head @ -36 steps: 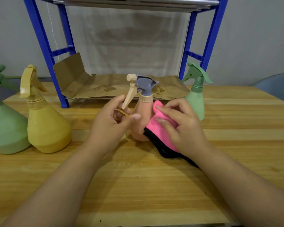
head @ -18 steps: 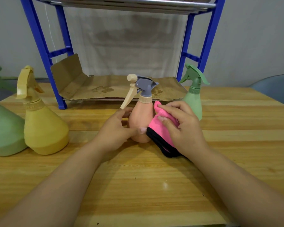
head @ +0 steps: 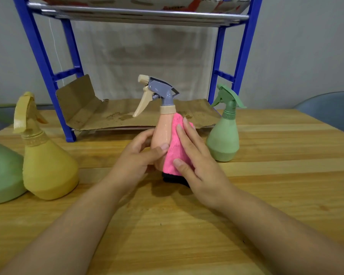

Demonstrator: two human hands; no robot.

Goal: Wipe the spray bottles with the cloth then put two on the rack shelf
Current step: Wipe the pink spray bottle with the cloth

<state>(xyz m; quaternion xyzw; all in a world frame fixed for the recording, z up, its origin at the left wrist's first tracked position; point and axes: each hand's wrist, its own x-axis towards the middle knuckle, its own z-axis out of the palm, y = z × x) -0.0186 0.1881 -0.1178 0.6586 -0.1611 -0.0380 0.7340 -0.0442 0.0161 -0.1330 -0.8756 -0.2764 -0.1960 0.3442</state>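
Peach spray bottle (head: 160, 133) with the grey-and-beige trigger head is standing upright on the wooden table (head: 276, 195), right in front of us near the middle. Our left hand (head: 139, 155) is curled around its lower body, thumb across the front, gripping it. Our right hand (head: 195, 155) has its fingers laid out fairly straight, pressing the pink cloth (head: 172, 153) flat against the bottle's right side; the cloth's black edge hangs down to the table.

Just to the right stands a small green bottle (head: 223, 139), not touching anything. Off to the left there's a yellow bottle (head: 48, 165), with a bigger green bottle (head: 2, 175) right beside it at the frame edge. Behind it all is the blue rack (head: 40, 62), its bottom shelf lined with brown cardboard (head: 117, 114).
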